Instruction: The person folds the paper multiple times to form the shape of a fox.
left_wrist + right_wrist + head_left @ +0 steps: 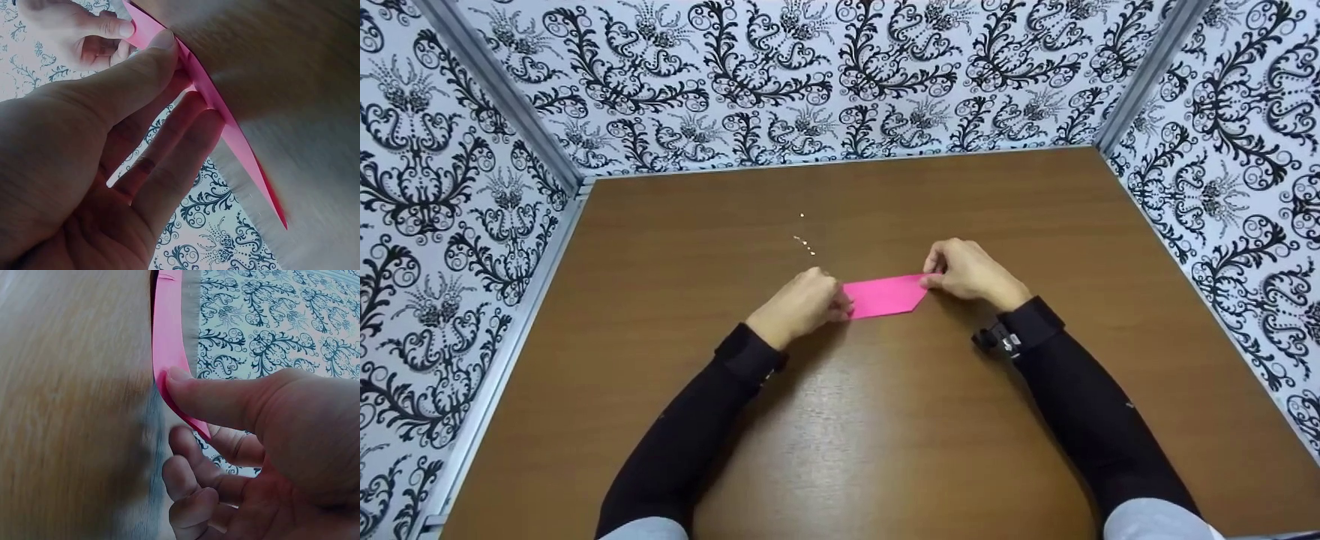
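Paper, pink, seemingly folded to a narrow strip, between the two hands near middle of table. Pinched at angled right end by right hand, thumb on one face, finger behind. Gripped farther left by left hand, thumb opposite fingers. Probably held from both sides to keep straight and level; likely too limp for steady one-sided support. Contact with table: can't tell.

Head view: full layout, angled corner at right, white specks beyond left hand; no left end, covered by fingers. Left wrist view: length of paper past left fingers, down to a sharp tip, plus apparent gap between layers. Right wrist view: thumb pressed close to right tip, remaining fingers curled below, off the paper.
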`<control>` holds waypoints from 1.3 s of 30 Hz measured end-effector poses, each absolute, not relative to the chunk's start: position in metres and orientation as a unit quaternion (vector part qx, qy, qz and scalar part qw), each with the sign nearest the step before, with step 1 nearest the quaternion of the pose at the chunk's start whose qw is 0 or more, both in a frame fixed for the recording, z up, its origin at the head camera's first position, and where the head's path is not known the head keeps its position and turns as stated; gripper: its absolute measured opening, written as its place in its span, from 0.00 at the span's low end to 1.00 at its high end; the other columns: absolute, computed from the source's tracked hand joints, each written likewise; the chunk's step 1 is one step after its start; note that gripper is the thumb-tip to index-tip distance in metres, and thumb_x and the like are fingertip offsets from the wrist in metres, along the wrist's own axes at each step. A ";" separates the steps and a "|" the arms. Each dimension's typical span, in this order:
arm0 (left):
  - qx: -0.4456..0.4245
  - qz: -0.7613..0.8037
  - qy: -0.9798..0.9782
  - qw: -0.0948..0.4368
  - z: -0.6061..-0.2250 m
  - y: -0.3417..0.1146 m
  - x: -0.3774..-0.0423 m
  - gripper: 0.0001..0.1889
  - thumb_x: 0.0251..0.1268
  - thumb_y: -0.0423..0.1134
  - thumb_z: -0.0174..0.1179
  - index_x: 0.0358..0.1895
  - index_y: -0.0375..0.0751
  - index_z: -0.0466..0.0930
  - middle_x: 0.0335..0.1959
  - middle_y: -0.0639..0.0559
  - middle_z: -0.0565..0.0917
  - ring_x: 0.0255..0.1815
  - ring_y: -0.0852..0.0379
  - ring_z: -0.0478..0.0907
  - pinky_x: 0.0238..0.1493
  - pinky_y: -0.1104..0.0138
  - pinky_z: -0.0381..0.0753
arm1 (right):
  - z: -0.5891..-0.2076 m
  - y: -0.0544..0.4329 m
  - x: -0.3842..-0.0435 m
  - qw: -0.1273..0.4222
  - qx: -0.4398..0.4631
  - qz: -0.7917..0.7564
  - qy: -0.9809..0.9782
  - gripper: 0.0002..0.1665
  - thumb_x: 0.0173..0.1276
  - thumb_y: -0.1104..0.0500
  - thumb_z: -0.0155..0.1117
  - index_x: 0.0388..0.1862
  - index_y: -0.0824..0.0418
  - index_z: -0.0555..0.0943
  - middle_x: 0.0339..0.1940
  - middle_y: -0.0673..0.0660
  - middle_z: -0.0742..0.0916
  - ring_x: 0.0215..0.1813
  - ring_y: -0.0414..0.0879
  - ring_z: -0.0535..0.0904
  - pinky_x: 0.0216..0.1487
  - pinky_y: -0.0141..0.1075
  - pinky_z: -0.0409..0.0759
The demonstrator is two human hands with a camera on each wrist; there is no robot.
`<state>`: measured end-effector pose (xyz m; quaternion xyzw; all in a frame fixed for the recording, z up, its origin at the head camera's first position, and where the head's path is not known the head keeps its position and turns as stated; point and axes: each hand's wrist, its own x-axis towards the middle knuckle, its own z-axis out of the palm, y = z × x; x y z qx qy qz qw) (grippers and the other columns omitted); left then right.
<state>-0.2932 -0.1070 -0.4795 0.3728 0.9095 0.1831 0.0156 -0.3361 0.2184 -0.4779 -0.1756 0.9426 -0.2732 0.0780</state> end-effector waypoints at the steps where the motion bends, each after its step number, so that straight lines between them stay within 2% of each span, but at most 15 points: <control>1: 0.375 0.182 0.909 0.014 -0.480 -0.107 -0.293 0.04 0.75 0.38 0.81 0.45 0.42 1.01 0.42 0.46 0.99 0.46 0.47 0.97 0.55 0.54 0.98 | -0.478 0.219 -0.336 0.078 -0.176 -0.276 0.942 0.09 0.78 0.56 0.84 0.45 0.58 0.92 0.39 0.56 0.92 0.42 0.49 0.84 0.49 0.41 0.79; 7: 0.371 0.187 0.910 0.005 -0.481 -0.108 -0.293 0.06 0.75 0.38 0.82 0.48 0.42 1.01 0.45 0.47 1.00 0.50 0.48 0.98 0.58 0.54 0.97 | -0.471 0.221 -0.335 0.072 -0.187 -0.296 0.934 0.07 0.80 0.57 0.82 0.44 0.58 0.90 0.41 0.57 0.95 0.42 0.48 0.88 0.49 0.38 0.82; 10: 0.362 0.198 0.911 -0.011 -0.481 -0.107 -0.294 0.05 0.75 0.39 0.82 0.47 0.44 1.01 0.44 0.50 1.00 0.48 0.49 0.97 0.56 0.53 0.97 | -0.466 0.223 -0.334 0.072 -0.192 -0.306 0.930 0.06 0.80 0.58 0.81 0.45 0.58 0.90 0.40 0.57 0.96 0.41 0.48 0.90 0.46 0.36 0.83; 16: 0.334 0.224 0.910 -0.098 -0.476 -0.107 -0.292 0.04 0.71 0.37 0.84 0.41 0.44 0.98 0.40 0.50 0.96 0.46 0.47 0.92 0.50 0.51 0.95 | -0.453 0.224 -0.332 0.074 -0.195 -0.328 0.921 0.06 0.82 0.57 0.80 0.47 0.57 0.90 0.41 0.61 0.96 0.39 0.50 0.89 0.38 0.33 0.85; 19: 0.317 0.233 0.908 -0.146 -0.472 -0.107 -0.293 0.08 0.69 0.37 0.86 0.40 0.43 0.94 0.39 0.49 0.92 0.45 0.46 0.91 0.49 0.52 0.96 | -0.447 0.224 -0.330 0.070 -0.201 -0.337 0.917 0.06 0.82 0.57 0.80 0.47 0.57 0.90 0.43 0.62 0.96 0.41 0.52 0.89 0.39 0.32 0.84; 22: 0.309 0.233 0.905 -0.178 -0.467 -0.104 -0.296 0.12 0.69 0.38 0.86 0.43 0.41 0.90 0.41 0.47 0.90 0.48 0.45 0.91 0.51 0.52 0.97 | -0.441 0.224 -0.326 0.062 -0.205 -0.342 0.915 0.06 0.82 0.58 0.80 0.47 0.58 0.90 0.43 0.61 0.96 0.43 0.53 0.89 0.43 0.32 0.84; 26: 0.313 0.238 0.903 -0.171 -0.457 -0.096 -0.300 0.19 0.69 0.40 0.86 0.55 0.39 0.89 0.50 0.43 0.91 0.54 0.44 0.93 0.57 0.51 0.97 | -0.433 0.224 -0.320 0.048 -0.213 -0.343 0.914 0.06 0.82 0.58 0.80 0.48 0.58 0.90 0.44 0.60 0.95 0.46 0.51 0.90 0.47 0.33 0.85; 29: 0.319 0.253 0.901 -0.149 -0.446 -0.092 -0.302 0.19 0.71 0.38 0.85 0.58 0.38 0.91 0.52 0.44 0.94 0.52 0.46 0.95 0.57 0.54 0.97 | -0.427 0.222 -0.317 0.033 -0.223 -0.344 0.911 0.06 0.82 0.58 0.80 0.48 0.58 0.90 0.44 0.58 0.95 0.45 0.49 0.90 0.48 0.31 0.86; 35: 0.321 0.275 0.895 -0.141 -0.431 -0.088 -0.303 0.05 0.73 0.35 0.83 0.45 0.41 0.95 0.41 0.47 0.95 0.44 0.48 0.94 0.48 0.59 0.95 | -0.414 0.221 -0.312 -0.007 -0.248 -0.345 0.905 0.07 0.80 0.59 0.81 0.49 0.59 0.90 0.44 0.57 0.96 0.45 0.47 0.90 0.47 0.26 0.84; 39: 0.312 0.280 0.896 -0.146 -0.429 -0.090 -0.302 0.04 0.73 0.35 0.82 0.41 0.43 0.96 0.39 0.47 0.95 0.41 0.50 0.93 0.46 0.61 0.94 | -0.405 0.218 -0.309 -0.025 -0.260 -0.356 0.897 0.07 0.80 0.59 0.81 0.49 0.59 0.90 0.45 0.56 0.96 0.46 0.47 0.91 0.47 0.24 0.85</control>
